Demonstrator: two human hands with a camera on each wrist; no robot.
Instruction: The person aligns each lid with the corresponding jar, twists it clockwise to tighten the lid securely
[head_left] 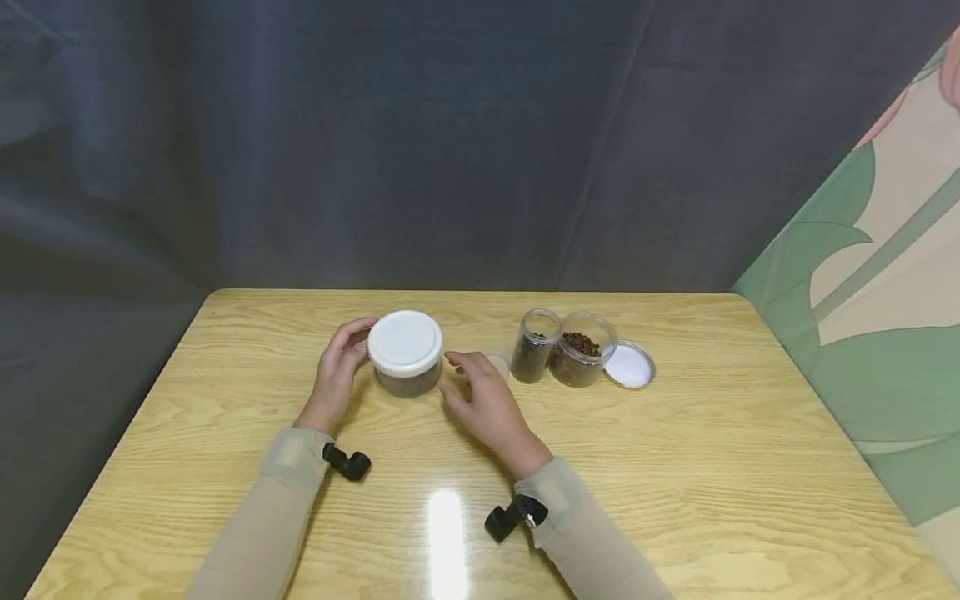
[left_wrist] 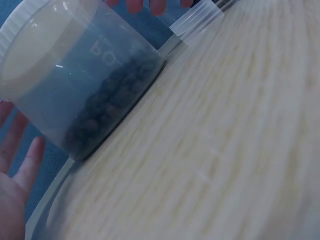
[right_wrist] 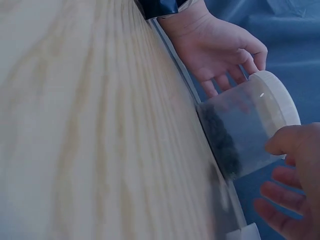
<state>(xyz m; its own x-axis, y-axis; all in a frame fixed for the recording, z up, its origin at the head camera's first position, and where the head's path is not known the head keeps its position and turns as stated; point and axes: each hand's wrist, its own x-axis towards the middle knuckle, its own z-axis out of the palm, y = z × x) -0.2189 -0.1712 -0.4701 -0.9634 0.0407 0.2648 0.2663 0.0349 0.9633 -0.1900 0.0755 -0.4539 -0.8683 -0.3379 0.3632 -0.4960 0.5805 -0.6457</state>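
Note:
A clear plastic jar [head_left: 408,385] with a white lid [head_left: 405,342] stands upright on the table, dark lumpy pieces lying in its bottom. My left hand [head_left: 336,379] is at the jar's left side, fingers spread and reaching around behind it. On the other side, my right hand [head_left: 487,408] has its fingers loosely bent, fingertips close to the jar wall. In the right wrist view the right thumb [right_wrist: 285,140] overlaps the lid's edge. The left wrist view shows the jar [left_wrist: 107,85] between the fingers of both hands, with the left palm apart from it.
Right of the hands stand a narrow open jar [head_left: 531,358] with dark contents and a wider open jar [head_left: 576,368] holding brown pieces. A round lid [head_left: 630,365], white inside, lies beside them. A small translucent lid [head_left: 498,364] is just behind the right hand.

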